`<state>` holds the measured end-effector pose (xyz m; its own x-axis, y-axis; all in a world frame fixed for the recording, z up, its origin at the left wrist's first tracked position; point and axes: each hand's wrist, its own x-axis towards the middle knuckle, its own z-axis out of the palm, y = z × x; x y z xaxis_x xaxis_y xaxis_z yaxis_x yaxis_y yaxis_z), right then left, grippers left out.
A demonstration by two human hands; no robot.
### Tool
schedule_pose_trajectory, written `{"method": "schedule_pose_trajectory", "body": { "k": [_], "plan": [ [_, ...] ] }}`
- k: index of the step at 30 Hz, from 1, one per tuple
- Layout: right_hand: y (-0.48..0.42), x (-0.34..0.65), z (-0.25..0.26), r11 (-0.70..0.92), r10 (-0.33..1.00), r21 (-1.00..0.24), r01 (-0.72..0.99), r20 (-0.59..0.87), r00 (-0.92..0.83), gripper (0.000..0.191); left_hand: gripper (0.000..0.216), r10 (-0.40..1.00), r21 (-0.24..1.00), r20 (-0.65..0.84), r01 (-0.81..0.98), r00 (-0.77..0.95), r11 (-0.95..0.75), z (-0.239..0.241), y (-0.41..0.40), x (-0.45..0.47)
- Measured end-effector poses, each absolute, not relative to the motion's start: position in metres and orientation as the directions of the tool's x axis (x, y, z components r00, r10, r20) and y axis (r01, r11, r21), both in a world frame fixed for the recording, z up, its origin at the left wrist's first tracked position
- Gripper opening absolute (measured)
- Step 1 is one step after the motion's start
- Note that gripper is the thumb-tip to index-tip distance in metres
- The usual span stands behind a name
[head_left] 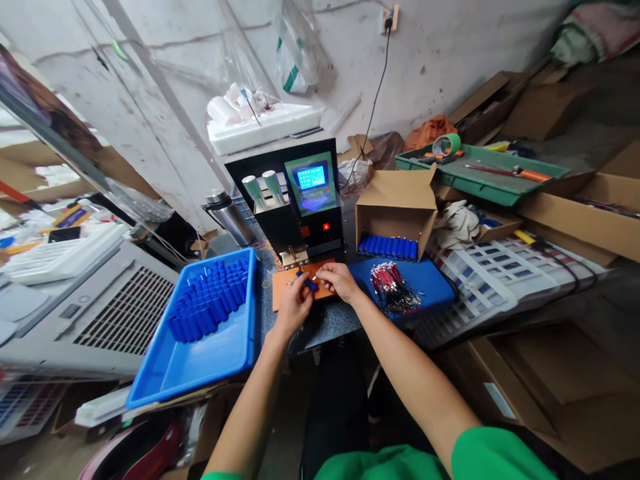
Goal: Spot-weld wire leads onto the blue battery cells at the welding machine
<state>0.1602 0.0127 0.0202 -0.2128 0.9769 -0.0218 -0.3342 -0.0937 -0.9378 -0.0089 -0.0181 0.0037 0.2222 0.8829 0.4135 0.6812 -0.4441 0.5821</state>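
At the front of a spot welder [314,190] with a lit blue screen, both hands work close together over an orange board [283,288]. My left hand [294,305] is closed around a blue cylindrical battery cell [310,283], which lies under the welder's electrode tips. Just to its right, my right hand [339,280] is pinched at the cell's end. A small pale bit shows at those fingertips, too small to name. To the left, a blue tray [253,313] holds many similar blue cells [207,303], mostly upright.
A bundle of red and black wires [395,287] lies on a blue case [435,283] at right. Behind it, a cardboard box [397,190] holds a row of blue cells. A steel flask [230,217] stands left of the welder; a green tool tray [485,173] sits back right.
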Motion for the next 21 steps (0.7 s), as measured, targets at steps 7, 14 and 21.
{"method": "schedule_pose_trajectory", "body": {
  "k": [7, 14, 21],
  "plan": [
    [0.014, 0.158, 0.023, -0.108, 0.986, -0.926, -0.362, -0.053, -0.157, 0.026, 0.041, 0.932, 0.791, 0.357, 0.511, 0.060, -0.336, 0.011, -0.029, -0.006],
    [0.015, 0.156, 0.022, -0.096, 0.990, -0.925, -0.367, -0.052, -0.128, 0.026, 0.031, 0.950, 0.834, 0.300, 0.508, -0.090, -0.216, 0.028, -0.025, -0.007],
    [0.019, 0.154, 0.018, -0.084, 0.994, -0.938, -0.335, -0.054, -0.100, 0.027, 0.024, 0.950, 0.829, 0.313, 0.485, 0.008, -0.277, 0.030, -0.013, -0.008]
  ]
}}
